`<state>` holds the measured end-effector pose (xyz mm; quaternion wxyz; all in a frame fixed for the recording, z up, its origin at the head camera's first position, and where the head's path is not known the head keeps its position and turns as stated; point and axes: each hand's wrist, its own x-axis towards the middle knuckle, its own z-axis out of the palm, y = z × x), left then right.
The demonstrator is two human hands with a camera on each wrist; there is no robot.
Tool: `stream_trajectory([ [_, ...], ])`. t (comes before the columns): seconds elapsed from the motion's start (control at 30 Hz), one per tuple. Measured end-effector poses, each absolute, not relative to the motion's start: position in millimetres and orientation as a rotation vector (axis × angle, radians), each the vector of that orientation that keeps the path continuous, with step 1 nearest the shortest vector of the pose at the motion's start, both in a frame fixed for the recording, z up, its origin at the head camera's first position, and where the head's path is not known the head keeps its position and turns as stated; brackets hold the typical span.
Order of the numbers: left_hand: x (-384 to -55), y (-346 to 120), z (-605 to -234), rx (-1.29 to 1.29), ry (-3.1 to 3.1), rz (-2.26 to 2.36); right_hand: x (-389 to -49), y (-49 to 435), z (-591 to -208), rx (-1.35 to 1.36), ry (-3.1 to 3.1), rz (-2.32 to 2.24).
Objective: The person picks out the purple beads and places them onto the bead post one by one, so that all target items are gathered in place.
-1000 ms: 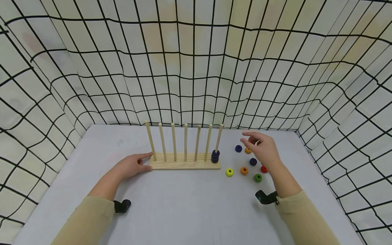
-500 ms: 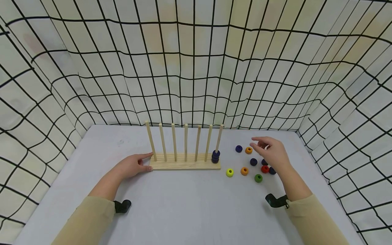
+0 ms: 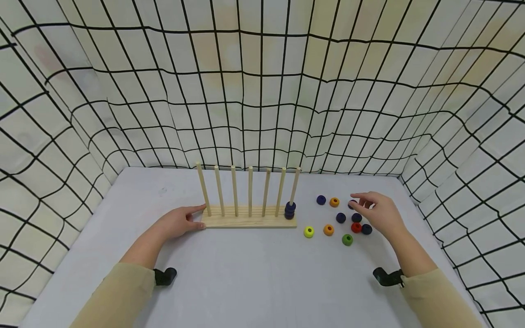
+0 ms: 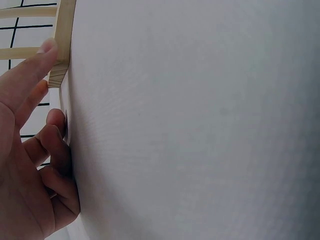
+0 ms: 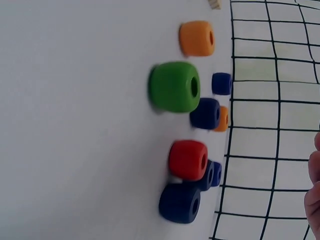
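In the head view my left hand (image 3: 180, 222) pinches the left end of a wooden peg rack (image 3: 250, 222), thumb at the front edge and index finger behind. The left wrist view shows the thumb lying over the corner of the base (image 4: 64, 35). Two dark blue beads (image 3: 290, 210) are stacked on the rack's rightmost peg; the other pegs are bare. My right hand (image 3: 375, 209) hovers over the loose beads, thumb and index finger apart. A dark blue bead (image 3: 352, 204) shows partly behind those fingers. In the right wrist view it stands on the table, with fingertips (image 5: 314, 200) away at the edge.
Several more dark blue beads (image 3: 341, 218) lie right of the rack. Among them are a red bead (image 3: 356, 228), a green bead (image 3: 347, 239), a yellow bead (image 3: 309, 232) and two orange beads (image 3: 328, 230). Black netting (image 3: 262, 105) over white walls encloses the white table (image 3: 254, 273).
My right hand has moved right and toward me over the beads, uncovering the red bead and several blue ones. The left hand and the rack have stayed in place.
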<state>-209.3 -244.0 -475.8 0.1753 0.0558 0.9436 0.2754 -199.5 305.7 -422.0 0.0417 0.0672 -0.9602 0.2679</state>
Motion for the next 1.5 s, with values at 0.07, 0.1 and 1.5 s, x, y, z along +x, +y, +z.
stream_trajectory([
  [0.07,-209,-244,-476,0.152,2.671,0.778,-198,310,-423,0.205,-2.955,0.799],
  [0.1,-209,-243,-476,0.15,2.671,0.777,-197,313,-424,0.203,-2.963,0.793],
  [1.5,-208,-242,-472,0.158,2.676,0.769,-180,372,-465,0.189,-3.284,0.762],
])
